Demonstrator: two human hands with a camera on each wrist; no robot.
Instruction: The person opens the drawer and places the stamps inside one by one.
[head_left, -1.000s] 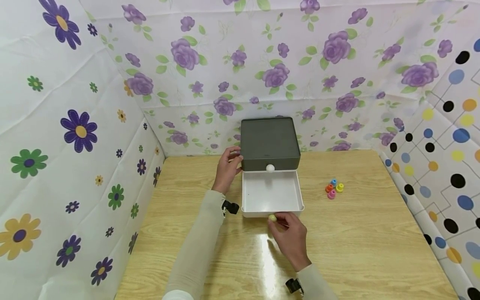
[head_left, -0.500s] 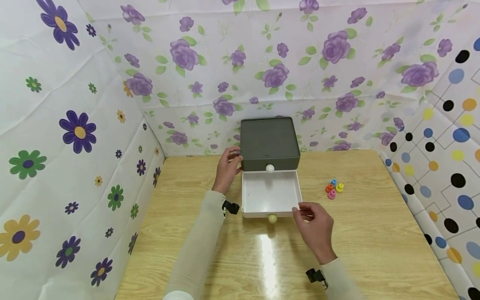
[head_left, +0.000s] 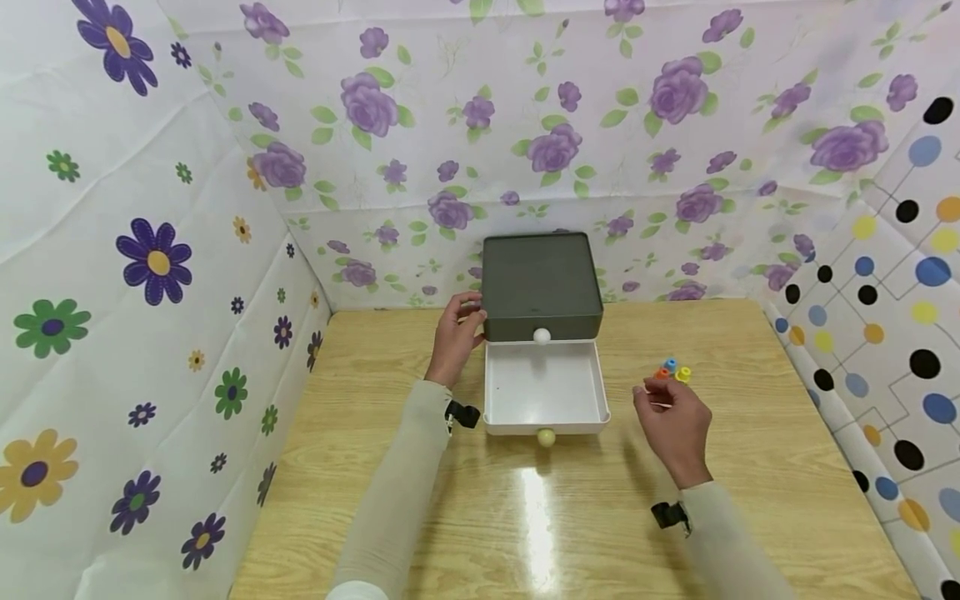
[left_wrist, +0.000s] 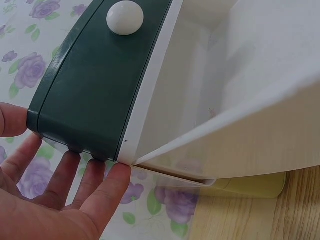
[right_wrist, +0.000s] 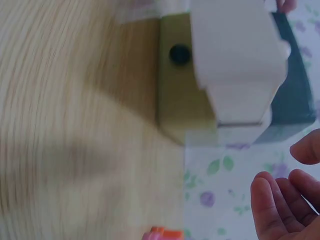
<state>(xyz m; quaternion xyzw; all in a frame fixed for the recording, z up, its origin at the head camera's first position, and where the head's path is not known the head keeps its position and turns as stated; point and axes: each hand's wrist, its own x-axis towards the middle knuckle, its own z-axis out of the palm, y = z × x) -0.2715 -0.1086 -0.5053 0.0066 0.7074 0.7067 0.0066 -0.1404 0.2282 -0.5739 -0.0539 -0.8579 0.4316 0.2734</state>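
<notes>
A small drawer box with a dark green top (head_left: pixel 538 279) and a white knob (head_left: pixel 542 336) stands on the table. Its white drawer (head_left: pixel 543 387) is pulled out, with a yellow-green knob (head_left: pixel 546 437) on the front. My left hand (head_left: pixel 452 342) touches the box's left side; in the left wrist view its fingertips (left_wrist: pixel 95 166) press the side, fingers spread. My right hand (head_left: pixel 675 425) hovers right of the drawer, holding nothing, fingers loosely bent. Just beyond it lie small blue (head_left: pixel 670 365), orange (head_left: pixel 662 373) and yellow (head_left: pixel 682 374) stepped pieces. A pink piece (right_wrist: pixel 151 236) shows in the right wrist view.
Behind the box hangs a purple-flowered cloth (head_left: pixel 450 208). A daisy-patterned cloth (head_left: pixel 187 250) stands at the left, a dotted one (head_left: pixel 892 333) at the right. Below the drawer, the right wrist view shows an olive section (right_wrist: pixel 175 95) with a dark knob (right_wrist: pixel 180 54).
My right hand has let go of the yellow-green knob and moved right to the small pieces, now covering the pink one in the head view. My left hand and the pulled-out drawer stay put.
</notes>
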